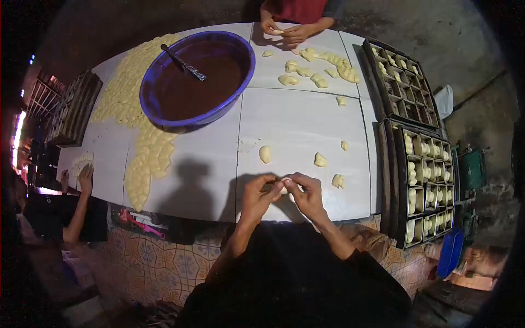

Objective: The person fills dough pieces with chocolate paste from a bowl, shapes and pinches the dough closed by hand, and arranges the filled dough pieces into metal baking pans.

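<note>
My left hand [260, 198] and my right hand [307, 198] meet over the near edge of the white table [301, 123]. Between their fingertips they pinch a small piece of pale dough [285, 186], partly covered by the thumbs. Just beyond my hands lies a dough lump [265, 154]. To the right are another lump [320, 159] and a smaller one [338, 181]. A purple basin [198, 121] at the back left holds brown filling [180, 90], with a metal utensil [188, 68] lying in it.
Many dough pieces [147, 158] cover the table's left part. Partitioned trays [404, 186] with dough stand along the right edge, another tray [402, 82] behind them. A co-worker's hands [292, 34] hold dough across the table. Another person's hand [86, 179] is at far left.
</note>
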